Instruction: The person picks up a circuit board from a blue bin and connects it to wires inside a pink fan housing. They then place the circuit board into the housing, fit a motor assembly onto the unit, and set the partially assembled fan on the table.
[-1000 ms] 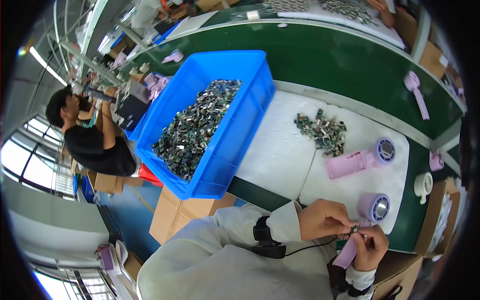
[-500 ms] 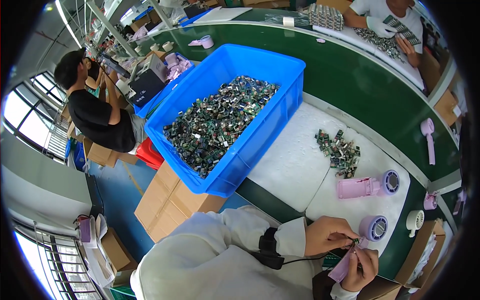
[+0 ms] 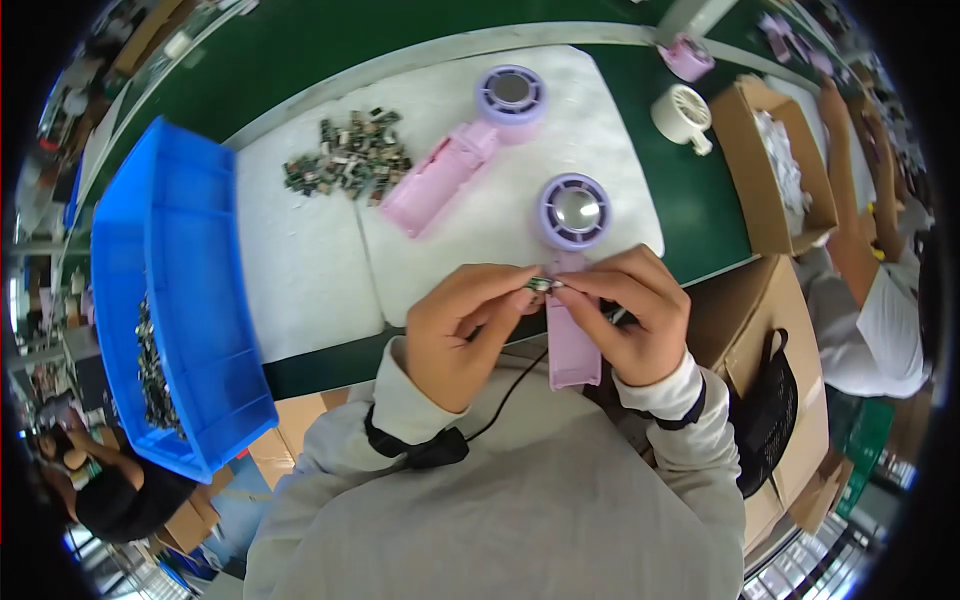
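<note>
Between my hands is a small green circuit board (image 3: 538,284). My left hand (image 3: 460,335) pinches it between thumb and forefinger. At the board's right end, the thumb and forefinger of my right hand (image 3: 635,310) close on a tiny pale piece, too small to make out. Just beneath is a handheld fan with a lilac round head (image 3: 574,212) and an open pink handle (image 3: 573,345); its middle is partly hidden by my fingers. Farther off, a second fan's open pink handle shell (image 3: 440,180) lies on the white foam sheet (image 3: 300,270), beside a pile of circuit boards (image 3: 350,155).
A deep blue bin (image 3: 200,300) with more boards stands at the left. On the right are a cream fan part (image 3: 682,115), a pink part (image 3: 686,58) and a cardboard box (image 3: 775,170) holding white pieces. Another person's arm (image 3: 850,200) is beyond the box.
My view has swung to the right, so the bin now appears at the left edge. Both hands remain at the board and the near fan, with my right fingers now at the board's end.
</note>
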Motion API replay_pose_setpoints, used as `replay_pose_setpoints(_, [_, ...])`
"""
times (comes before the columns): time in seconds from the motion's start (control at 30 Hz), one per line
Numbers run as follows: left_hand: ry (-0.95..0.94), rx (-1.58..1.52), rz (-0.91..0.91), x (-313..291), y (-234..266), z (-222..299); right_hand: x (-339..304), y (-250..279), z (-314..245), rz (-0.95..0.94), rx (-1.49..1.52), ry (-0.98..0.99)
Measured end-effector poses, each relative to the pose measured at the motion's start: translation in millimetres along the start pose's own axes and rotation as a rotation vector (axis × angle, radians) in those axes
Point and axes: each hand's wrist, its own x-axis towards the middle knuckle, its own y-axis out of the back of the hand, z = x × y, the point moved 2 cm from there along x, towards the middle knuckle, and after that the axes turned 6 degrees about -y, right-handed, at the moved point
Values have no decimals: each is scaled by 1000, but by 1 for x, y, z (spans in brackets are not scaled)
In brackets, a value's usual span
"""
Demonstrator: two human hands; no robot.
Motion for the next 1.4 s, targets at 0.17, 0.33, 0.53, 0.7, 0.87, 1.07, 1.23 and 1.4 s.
replay_pose_setpoints(0.17, [16, -33, -41, 3, -6, -1, -4, 5, -4, 26, -71, 87])
replay_pose_setpoints(0.33, [-14, 21, -60, 4, -7, 0, -6, 5, -3, 23, -180, 180])
replay_pose_setpoints(0.53, [-54, 137, -35, -4, 3, 4, 2, -4, -11, -13, -378, 367])
replay_pose_setpoints(0.7, [-234, 133, -7, 2, -10, 0, -15, 7, -2, -95, -399, 247])
replay_pose_setpoints(0.87, [-322, 136, 32, -5, -9, -8, -11, 0, 1, -73, -283, 244])
replay_pose_setpoints(1.07, [-285, 87, 22, -5, -9, -9, 2, 0, -19, 56, -229, 374])
replay_pose_setpoints(1.23, [-314, 71, -12, -3, -9, -16, -1, 4, -17, 35, -261, 319])
replay_pose_setpoints(1.4, [-371, 119, 18, -7, -10, -14, -1, -5, -22, 98, -161, 275])
